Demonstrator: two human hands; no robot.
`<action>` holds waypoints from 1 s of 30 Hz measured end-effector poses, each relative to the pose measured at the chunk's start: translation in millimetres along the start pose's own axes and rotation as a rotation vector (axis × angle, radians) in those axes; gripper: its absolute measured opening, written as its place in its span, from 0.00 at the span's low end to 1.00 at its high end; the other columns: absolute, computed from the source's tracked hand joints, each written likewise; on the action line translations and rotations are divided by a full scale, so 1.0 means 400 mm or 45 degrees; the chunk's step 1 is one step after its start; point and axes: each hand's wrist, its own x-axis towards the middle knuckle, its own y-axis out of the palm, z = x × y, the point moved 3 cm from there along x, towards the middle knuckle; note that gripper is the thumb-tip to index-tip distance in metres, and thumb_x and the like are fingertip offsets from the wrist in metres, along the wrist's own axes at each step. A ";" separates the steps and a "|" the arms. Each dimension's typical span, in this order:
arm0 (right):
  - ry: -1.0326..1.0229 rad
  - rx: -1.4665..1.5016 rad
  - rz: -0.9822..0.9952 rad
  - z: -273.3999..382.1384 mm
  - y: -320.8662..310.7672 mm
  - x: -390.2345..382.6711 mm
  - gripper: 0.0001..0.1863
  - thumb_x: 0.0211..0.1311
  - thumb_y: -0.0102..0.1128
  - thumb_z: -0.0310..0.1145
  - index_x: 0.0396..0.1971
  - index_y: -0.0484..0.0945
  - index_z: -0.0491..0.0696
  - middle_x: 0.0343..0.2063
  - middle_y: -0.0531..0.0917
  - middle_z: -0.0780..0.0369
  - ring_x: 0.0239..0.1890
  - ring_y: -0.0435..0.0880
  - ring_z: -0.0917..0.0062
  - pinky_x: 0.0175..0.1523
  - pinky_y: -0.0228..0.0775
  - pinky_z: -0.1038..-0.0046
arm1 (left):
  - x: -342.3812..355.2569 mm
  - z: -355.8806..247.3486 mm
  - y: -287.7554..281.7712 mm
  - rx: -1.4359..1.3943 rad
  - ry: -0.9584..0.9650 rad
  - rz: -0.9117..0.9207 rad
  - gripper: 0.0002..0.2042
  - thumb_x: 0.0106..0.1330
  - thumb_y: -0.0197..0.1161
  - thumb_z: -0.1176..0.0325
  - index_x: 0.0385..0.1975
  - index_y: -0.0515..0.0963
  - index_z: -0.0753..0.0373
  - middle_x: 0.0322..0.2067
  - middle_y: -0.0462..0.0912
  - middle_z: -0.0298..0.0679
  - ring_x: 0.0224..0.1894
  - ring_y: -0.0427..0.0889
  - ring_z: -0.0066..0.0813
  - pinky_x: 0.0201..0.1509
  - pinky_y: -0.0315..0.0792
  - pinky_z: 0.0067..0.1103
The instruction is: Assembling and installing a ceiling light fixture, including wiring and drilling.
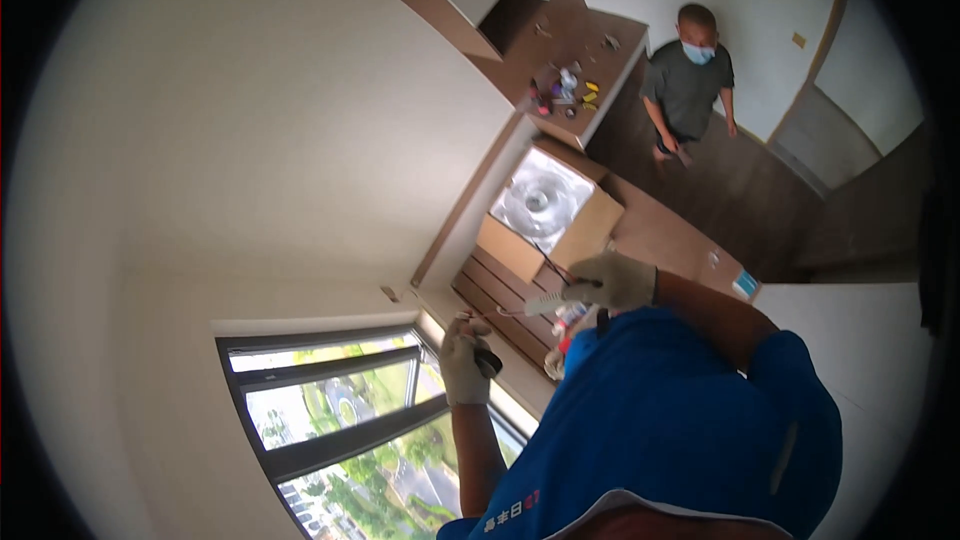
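Observation:
My left hand (pixel 463 368), in a pale work glove, is raised beside the window. Its fingertips close on the end of a thin wire (pixel 487 316), and a dark round thing (pixel 488 361), like a roll of black tape, sits at the palm. From there the wire runs to a white oblong plastic piece (pixel 543 304) by my gloved right hand (pixel 618 281). My right fingers are closed around a dark, slim-handled tool (pixel 553 268), its kind unclear. Whether that hand also grips the white piece cannot be made out.
An open cardboard box (pixel 590 230) holds a round light fitting (pixel 540 198) in clear wrapping. Tools and small parts lie on a brown counter (pixel 625 35). A person (pixel 690 80) in a mask stands beyond. The window (pixel 350 400) opens at left; a cable end (pixel 390 293) leaves the wall.

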 end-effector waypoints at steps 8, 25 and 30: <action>0.002 -0.485 0.199 0.105 0.058 0.047 0.20 0.73 0.53 0.50 0.41 0.85 0.49 0.38 0.87 0.52 0.43 0.87 0.58 0.50 0.75 0.60 | -0.084 0.030 0.119 0.291 0.143 0.363 0.25 0.70 0.49 0.74 0.69 0.68 0.66 0.54 0.83 0.40 0.36 0.75 0.13 0.40 0.72 0.12; 0.076 -0.323 -0.087 0.077 -0.062 0.029 0.19 0.70 0.59 0.47 0.50 0.85 0.49 0.37 0.88 0.56 0.39 0.88 0.65 0.48 0.77 0.66 | 0.044 0.093 0.329 -0.544 0.001 0.664 0.17 0.76 0.54 0.72 0.61 0.74 0.69 0.47 0.83 0.42 0.34 0.80 0.18 0.40 0.80 0.19; 0.272 0.358 -0.039 0.209 -0.166 -0.077 0.18 0.74 0.57 0.41 0.50 0.83 0.42 0.25 0.78 0.68 0.25 0.73 0.85 0.32 0.67 0.80 | -0.005 0.009 0.364 -0.536 -0.069 0.719 0.15 0.77 0.57 0.62 0.55 0.76 0.64 0.29 0.77 0.30 0.25 0.73 0.19 0.26 0.69 0.17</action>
